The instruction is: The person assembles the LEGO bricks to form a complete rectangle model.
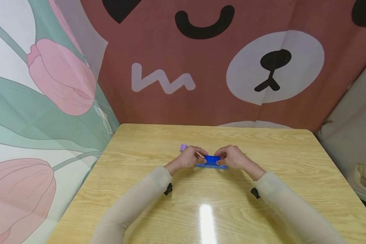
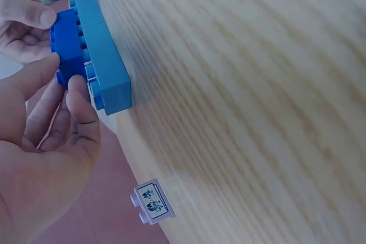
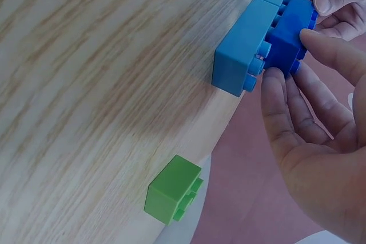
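Note:
Two light blue toy building bricks stand end to end on the table, studs up. Over their joint sits a dark blue brick, close on their studs. My left hand pinches one end of the dark blue brick, thumb on the near side and fingers behind. At the other end my right hand pinches it the same way. Both outer ends of the light blue row stick out past the dark blue brick, with bare studs showing.
A light purple brick with a printed picture on its side lies beyond my left hand. Past my right hand is a green brick, mostly hidden in the head view. Behind the wooden table hangs a cloth with a bear face.

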`<state>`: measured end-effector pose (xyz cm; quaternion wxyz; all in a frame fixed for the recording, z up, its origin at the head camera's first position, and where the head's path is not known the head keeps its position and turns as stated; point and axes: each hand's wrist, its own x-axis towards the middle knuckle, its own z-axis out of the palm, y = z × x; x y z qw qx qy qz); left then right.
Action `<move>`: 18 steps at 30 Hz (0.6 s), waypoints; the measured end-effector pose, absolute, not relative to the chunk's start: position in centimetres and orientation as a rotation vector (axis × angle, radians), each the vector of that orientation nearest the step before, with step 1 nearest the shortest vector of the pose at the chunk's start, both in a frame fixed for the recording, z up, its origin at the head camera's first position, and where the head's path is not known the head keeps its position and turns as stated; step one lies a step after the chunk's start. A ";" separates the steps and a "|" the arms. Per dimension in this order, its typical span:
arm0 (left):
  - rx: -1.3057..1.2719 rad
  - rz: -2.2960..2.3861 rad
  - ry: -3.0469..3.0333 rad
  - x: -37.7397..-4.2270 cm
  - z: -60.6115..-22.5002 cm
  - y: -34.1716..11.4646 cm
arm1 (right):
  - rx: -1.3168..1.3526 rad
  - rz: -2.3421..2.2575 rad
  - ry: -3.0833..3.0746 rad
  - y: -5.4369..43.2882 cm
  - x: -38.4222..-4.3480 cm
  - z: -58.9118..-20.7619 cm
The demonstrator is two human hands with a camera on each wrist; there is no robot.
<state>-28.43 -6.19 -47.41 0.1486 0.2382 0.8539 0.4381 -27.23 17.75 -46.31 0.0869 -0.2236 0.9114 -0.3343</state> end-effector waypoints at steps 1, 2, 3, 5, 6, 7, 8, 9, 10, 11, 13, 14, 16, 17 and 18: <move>0.682 1.260 2.456 -28.4 -47.4 -6.2 | -0.666 -0.992 2.719 17.7 -27.2 -46.3; 0.678 1.261 2.456 -28.4 -47.4 -6.2 | -0.667 -0.988 2.721 17.7 -27.2 -46.2; 0.678 1.257 2.460 -28.4 -47.4 -6.2 | -0.665 -0.985 2.721 17.7 -27.2 -46.2; 0.678 1.245 2.472 -28.4 -47.4 -6.2 | -0.662 -0.976 2.723 17.6 -27.2 -46.1; 0.672 1.244 2.473 -28.4 -47.4 -6.2 | -0.661 -0.971 2.723 17.6 -27.2 -46.1; 0.666 1.246 2.471 -28.4 -47.4 -6.2 | -0.659 -0.967 2.724 17.5 -27.2 -46.0; 0.658 1.250 2.468 -28.3 -47.4 -6.2 | -0.659 -0.961 2.726 17.5 -27.1 -46.0; 0.652 1.252 2.466 -28.3 -47.4 -6.2 | -0.659 -0.957 2.728 17.5 -27.1 -45.9; 0.648 1.253 2.466 -28.3 -47.3 -6.2 | -0.661 -0.952 2.732 17.4 -27.1 -45.9; 0.645 1.255 2.465 -28.3 -47.3 -6.2 | -0.666 -0.948 2.735 17.4 -27.1 -45.9; 0.643 1.255 2.466 -28.3 -47.3 -6.2 | -0.673 -0.945 2.741 17.4 -27.0 -45.9; 0.647 1.249 2.473 -28.3 -47.3 -6.2 | -0.678 -0.945 2.742 17.4 -27.0 -45.9; 0.656 1.235 2.485 -28.3 -47.3 -6.2 | -0.686 -0.948 2.742 17.4 -27.0 -45.9; 0.659 1.231 2.488 -28.3 -47.3 -6.2 | -0.686 -0.951 2.740 17.4 -26.9 -46.0; 0.665 1.225 2.492 -28.3 -47.3 -6.2 | -0.685 -0.954 2.737 17.4 -26.9 -46.0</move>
